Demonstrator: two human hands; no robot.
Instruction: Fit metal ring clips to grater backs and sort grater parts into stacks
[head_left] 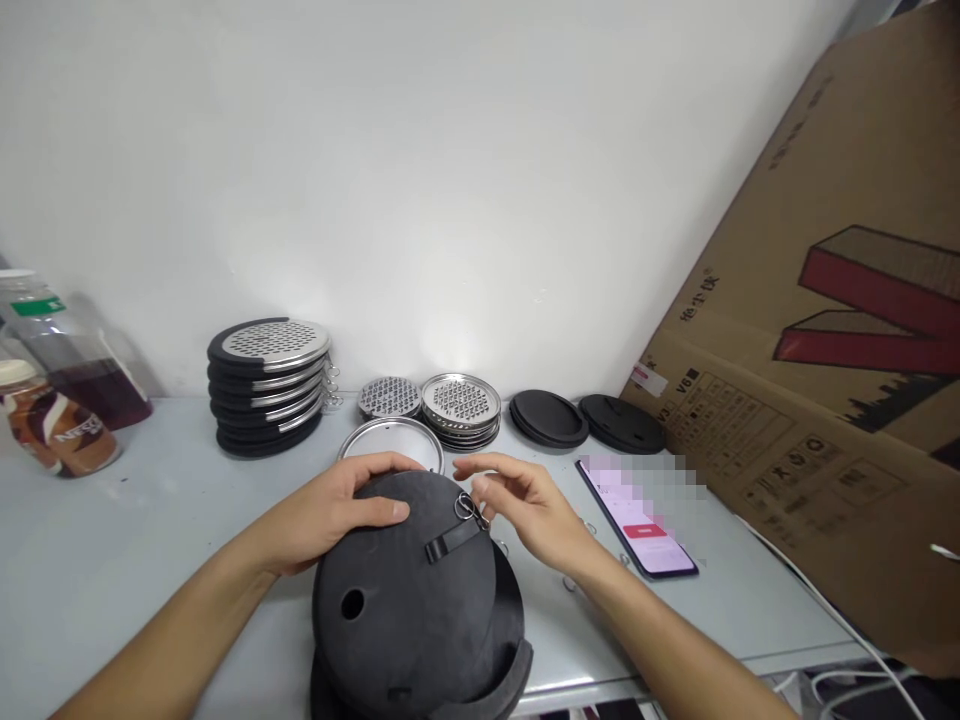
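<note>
As the left hand (321,512) clamps the rim of a likely light, stiff black disc (409,615), the right hand (534,508) meets a metal ring (465,506), pinch unclear.

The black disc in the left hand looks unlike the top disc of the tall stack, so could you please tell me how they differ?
The black disc has a dark face; the top disc has a silvery one, partly edged in black.
The black disc has one large round hole; the top disc has many small holes.
The left hand holds the black disc; the top disc lies on the tall stack.
Both are round.
</note>
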